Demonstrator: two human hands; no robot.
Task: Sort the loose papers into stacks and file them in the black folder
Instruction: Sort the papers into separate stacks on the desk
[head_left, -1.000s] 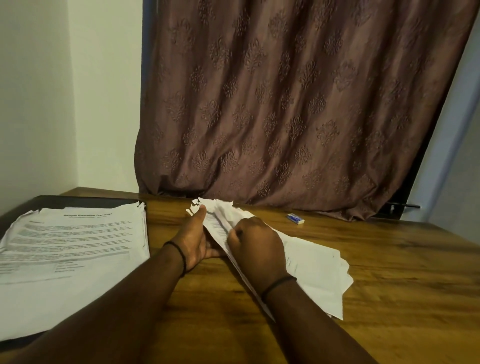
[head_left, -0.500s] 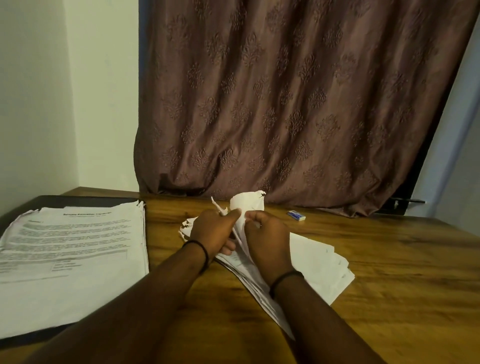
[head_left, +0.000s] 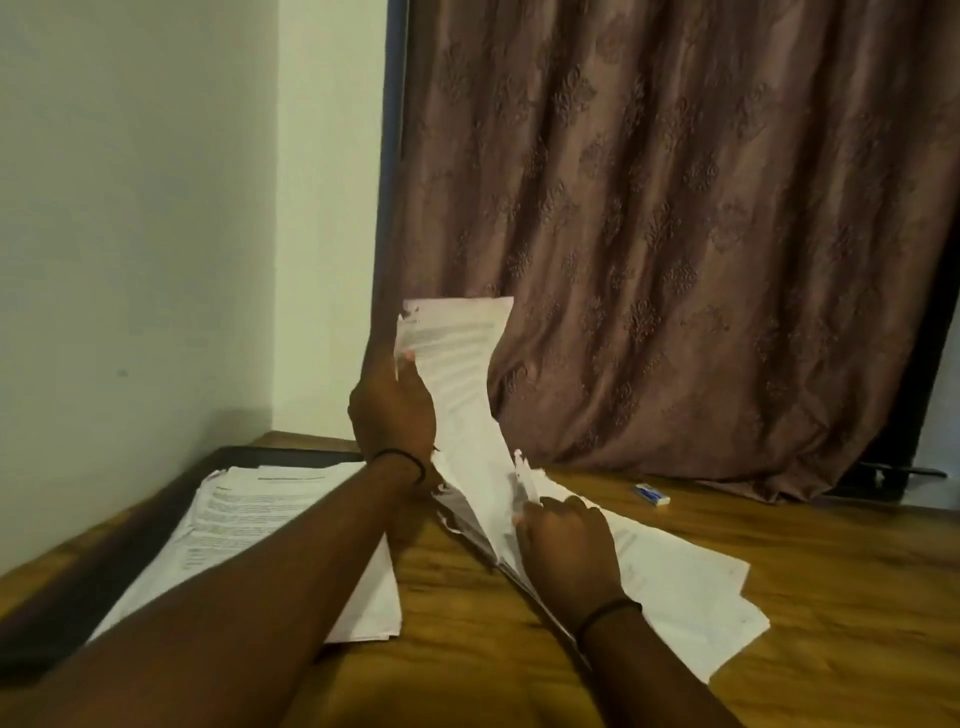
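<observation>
Wooden table (head_left: 779, 597) is carrying the black folder (head_left: 104, 571) at your left, with the sorted stack (head_left: 249, 525) lying on it, probably ready for filing. Your right hand (head_left: 569, 545) is gripping the loose pile (head_left: 675, 587) with curled fingers to pin it, while your left hand (head_left: 392, 410) is pinching one sheet (head_left: 457, 364) upright, peeling it free.

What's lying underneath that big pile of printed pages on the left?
A flat black folder: its dark edge shows along the far and left sides of the stack of white printed papers. The rest is covered by the pages.
</observation>
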